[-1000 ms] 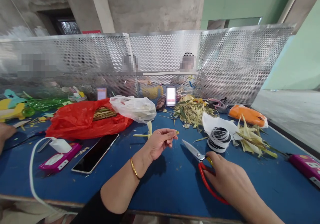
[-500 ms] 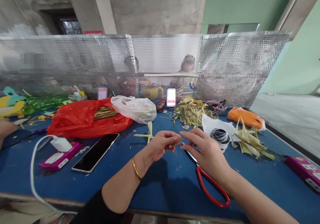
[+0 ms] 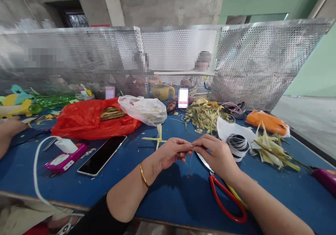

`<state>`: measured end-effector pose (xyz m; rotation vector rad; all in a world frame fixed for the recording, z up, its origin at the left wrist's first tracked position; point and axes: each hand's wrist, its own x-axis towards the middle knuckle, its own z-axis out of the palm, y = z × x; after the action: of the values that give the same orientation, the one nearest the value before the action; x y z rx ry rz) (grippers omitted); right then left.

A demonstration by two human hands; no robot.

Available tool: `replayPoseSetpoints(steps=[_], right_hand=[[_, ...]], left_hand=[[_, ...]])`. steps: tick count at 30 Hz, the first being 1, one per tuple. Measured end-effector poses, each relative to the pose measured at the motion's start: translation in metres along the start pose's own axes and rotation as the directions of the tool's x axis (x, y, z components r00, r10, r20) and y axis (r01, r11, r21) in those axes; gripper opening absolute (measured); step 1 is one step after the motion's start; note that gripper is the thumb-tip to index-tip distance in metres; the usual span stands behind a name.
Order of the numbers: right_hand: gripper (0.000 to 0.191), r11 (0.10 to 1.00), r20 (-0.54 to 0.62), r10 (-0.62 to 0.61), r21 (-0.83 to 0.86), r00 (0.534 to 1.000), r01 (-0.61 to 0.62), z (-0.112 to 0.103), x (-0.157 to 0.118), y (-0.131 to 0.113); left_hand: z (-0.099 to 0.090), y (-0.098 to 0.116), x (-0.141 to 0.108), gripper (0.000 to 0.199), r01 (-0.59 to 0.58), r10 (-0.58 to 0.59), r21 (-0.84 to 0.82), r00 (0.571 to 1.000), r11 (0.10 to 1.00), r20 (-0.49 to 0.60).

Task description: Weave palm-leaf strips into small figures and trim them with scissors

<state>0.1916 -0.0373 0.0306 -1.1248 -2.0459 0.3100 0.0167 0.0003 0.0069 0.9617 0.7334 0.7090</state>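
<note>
My left hand (image 3: 176,152) pinches a tiny yellow-green piece (image 3: 193,146) between thumb and fingers; it looks like leaf strip, mostly hidden by the fingertips. Meeting it from the other side, my right hand (image 3: 214,152) is closed on the same piece with thumb and forefinger. A thin pale thread seems to hang below the fingertips. Under my right hand lies a pair of red-handled scissors (image 3: 228,201), its blades partly covered. Just beyond my left wrist, a cross of pale leaf strips (image 3: 159,137) rests on the blue table (image 3: 162,203).
To the left are a phone (image 3: 102,156), a purple power strip (image 3: 64,161) with a white charger, and a red plastic bag (image 3: 78,121). Dry leaves (image 3: 204,114) and a wire spool (image 3: 237,146) lie right. A perforated metal screen (image 3: 181,49) stands behind; another person's hand (image 3: 9,132) is far left.
My right hand's fingers, spread beside the piece before, have closed on it against my left fingertips. The view has tilted slightly down.
</note>
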Motion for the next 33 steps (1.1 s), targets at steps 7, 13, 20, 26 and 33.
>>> replayPoseSetpoints(steps=[7, 13, 20, 26, 33], right_hand=[[0.013, 0.805, -0.066, 0.363, 0.524, 0.929, -0.278, 0.006, 0.001, 0.014], [0.026, 0.11, 0.269, 0.526, 0.919, 0.807, -0.379, 0.002, 0.006, 0.017], [0.025, -0.033, 0.346, 0.529, 0.921, 0.775, -0.388, 0.002, 0.005, 0.015], [0.028, 0.034, 0.33, 0.543, 0.91, 0.772, -0.413, 0.006, 0.003, 0.02], [0.029, 0.096, 0.351, 0.514, 0.883, 0.783, -0.459, 0.013, 0.001, 0.022]], left_hand=[[0.002, -0.002, 0.004, 0.038, -0.019, 0.02, 0.008, 0.997, 1.0, -0.078], [0.0, 0.005, -0.006, 0.027, -0.114, 0.004, 0.792, 0.99, 0.599, 0.139], [-0.029, 0.04, -0.024, 0.034, -0.228, 0.478, 0.912, 0.877, 0.341, 0.041], [-0.052, 0.057, -0.035, 0.032, 0.287, 0.608, 0.92, 0.69, 0.267, -0.392], [-0.063, 0.04, -0.023, 0.032, 0.378, 0.446, 0.921, 0.81, 0.099, -0.38]])
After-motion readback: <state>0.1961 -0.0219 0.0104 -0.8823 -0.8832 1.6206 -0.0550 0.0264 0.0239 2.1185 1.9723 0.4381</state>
